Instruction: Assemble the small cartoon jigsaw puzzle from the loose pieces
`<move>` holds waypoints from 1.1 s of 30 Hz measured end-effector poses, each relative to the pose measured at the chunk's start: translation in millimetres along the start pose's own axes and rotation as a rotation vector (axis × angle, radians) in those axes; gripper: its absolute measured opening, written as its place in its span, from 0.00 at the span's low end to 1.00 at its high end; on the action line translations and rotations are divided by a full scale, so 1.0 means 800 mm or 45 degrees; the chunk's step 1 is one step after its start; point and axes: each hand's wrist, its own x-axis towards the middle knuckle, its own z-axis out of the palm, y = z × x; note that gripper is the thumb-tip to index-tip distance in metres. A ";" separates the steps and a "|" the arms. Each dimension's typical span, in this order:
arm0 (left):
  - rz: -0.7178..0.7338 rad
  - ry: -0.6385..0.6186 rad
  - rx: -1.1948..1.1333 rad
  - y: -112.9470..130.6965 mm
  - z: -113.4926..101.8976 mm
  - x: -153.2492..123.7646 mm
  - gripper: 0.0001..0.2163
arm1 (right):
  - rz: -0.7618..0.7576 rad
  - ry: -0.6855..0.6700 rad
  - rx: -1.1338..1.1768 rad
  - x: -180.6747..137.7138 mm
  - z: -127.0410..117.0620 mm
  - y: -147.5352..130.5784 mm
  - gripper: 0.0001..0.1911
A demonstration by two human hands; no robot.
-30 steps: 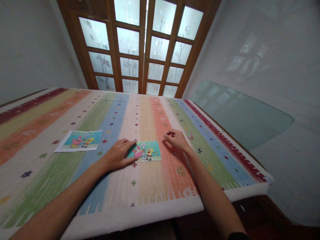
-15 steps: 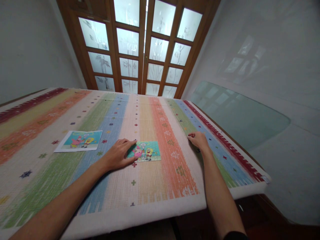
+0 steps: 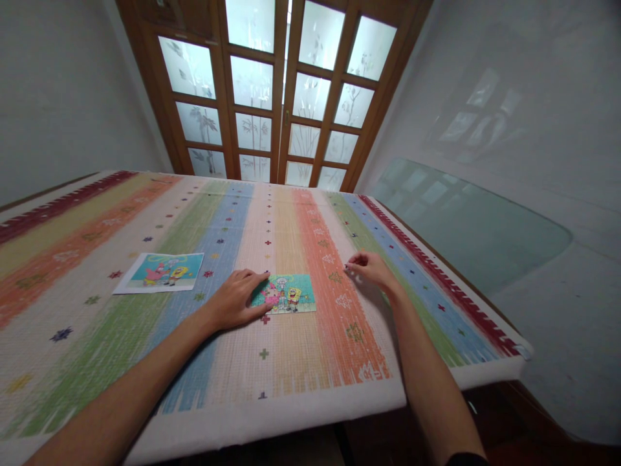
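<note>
My left hand (image 3: 236, 303) lies flat and open, palm down, on the striped cloth (image 3: 291, 362) covering the surface; its fingertips (image 3: 259, 278) rest on the left edge of the small cartoon jigsaw (image 3: 286, 301). The jigsaw sits flat on the pale and yellow stripes, near the middle of the surface. My right hand (image 3: 371, 268) hovers low over the orange and green stripes, to the right of the jigsaw and apart from it, with thumb and forefinger pinched on a small dark piece (image 3: 347, 266); the piece is too small to make out. A printed reference picture (image 3: 162, 272) lies flat to the left, well apart from the jigsaw.
</note>
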 end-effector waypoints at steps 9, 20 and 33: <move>-0.019 0.007 -0.015 0.001 0.001 0.001 0.25 | -0.428 -0.565 0.481 -0.039 0.100 -0.112 0.03; -0.004 0.021 -0.034 0.001 0.002 0.001 0.24 | -0.711 -0.337 0.138 -0.060 0.143 -0.137 0.03; -0.003 0.013 -0.030 0.000 0.002 0.001 0.24 | -0.805 -0.258 0.009 -0.057 0.151 -0.128 0.05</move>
